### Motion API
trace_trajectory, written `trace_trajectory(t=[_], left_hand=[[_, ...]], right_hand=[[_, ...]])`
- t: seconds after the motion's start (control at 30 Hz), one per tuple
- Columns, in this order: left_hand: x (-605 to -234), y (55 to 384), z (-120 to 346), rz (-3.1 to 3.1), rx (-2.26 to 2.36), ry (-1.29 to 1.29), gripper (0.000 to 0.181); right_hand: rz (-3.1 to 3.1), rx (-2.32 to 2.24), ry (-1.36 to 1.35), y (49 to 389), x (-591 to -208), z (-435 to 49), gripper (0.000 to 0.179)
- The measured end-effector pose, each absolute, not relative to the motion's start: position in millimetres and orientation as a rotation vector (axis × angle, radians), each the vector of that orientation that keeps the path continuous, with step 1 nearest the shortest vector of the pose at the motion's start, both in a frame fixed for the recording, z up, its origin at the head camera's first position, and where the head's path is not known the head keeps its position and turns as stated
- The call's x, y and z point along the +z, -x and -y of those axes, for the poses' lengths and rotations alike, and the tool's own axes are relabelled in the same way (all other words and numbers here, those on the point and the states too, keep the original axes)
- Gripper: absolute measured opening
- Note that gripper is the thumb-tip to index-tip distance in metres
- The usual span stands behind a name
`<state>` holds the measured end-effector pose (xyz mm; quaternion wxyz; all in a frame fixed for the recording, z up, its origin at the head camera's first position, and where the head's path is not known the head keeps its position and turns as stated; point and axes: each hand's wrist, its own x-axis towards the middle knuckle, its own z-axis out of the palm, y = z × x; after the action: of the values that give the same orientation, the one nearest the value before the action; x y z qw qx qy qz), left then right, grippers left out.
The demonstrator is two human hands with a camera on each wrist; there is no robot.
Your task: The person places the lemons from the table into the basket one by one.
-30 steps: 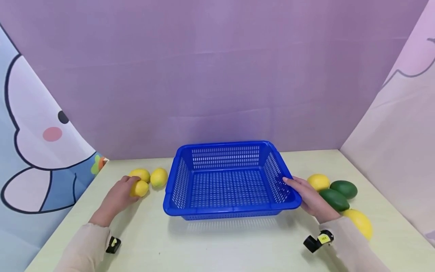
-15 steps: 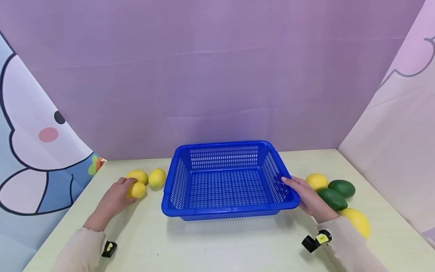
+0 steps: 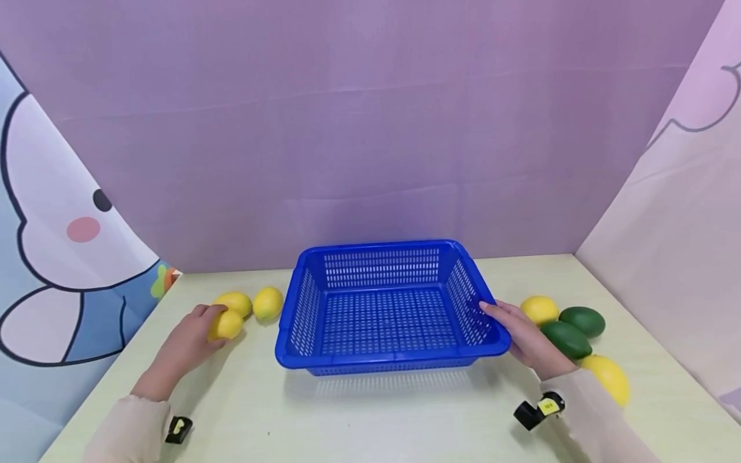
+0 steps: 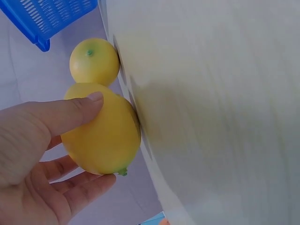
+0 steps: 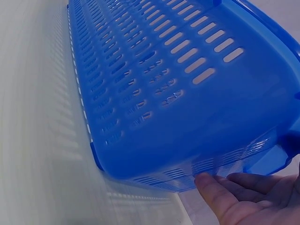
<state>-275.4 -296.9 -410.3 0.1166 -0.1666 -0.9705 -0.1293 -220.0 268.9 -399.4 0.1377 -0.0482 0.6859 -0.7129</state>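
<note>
My left hand (image 3: 188,344) holds a yellow lemon (image 3: 226,325) between thumb and fingers, low over the table at the left. The left wrist view shows the thumb lying across this lemon (image 4: 105,136), with fingertips beneath it. Just behind it lies a second lemon (image 3: 234,303), and a third lemon (image 3: 268,303) sits closer to the basket. A blue plastic basket (image 3: 393,357) with slotted walls stands mid-table, nothing inside. My right hand (image 3: 523,334) grips its right rim near the front corner; in the right wrist view, fingers (image 5: 213,192) touch the outer wall.
At the right of the table (image 3: 359,424) are a yellow lemon (image 3: 539,310), two dark green avocado-shaped fruits (image 3: 567,339), and a larger yellow fruit (image 3: 606,379) beside the right forearm. A purple cloth wall (image 3: 370,128) rises behind the table.
My left hand has drawn slightly left and toward me with the lemon, away from the lemon behind it. The right hand and basket stay in place; the head view has shifted slightly.
</note>
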Motion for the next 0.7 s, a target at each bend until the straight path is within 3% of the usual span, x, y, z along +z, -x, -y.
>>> trace_trajectory(t=[0.7], left_hand=[[-392,274,299,2.734,-0.386,0.597,0.058]], right_hand=[[-1.969,-2.085,0.174,219,-400,-268,0.058]])
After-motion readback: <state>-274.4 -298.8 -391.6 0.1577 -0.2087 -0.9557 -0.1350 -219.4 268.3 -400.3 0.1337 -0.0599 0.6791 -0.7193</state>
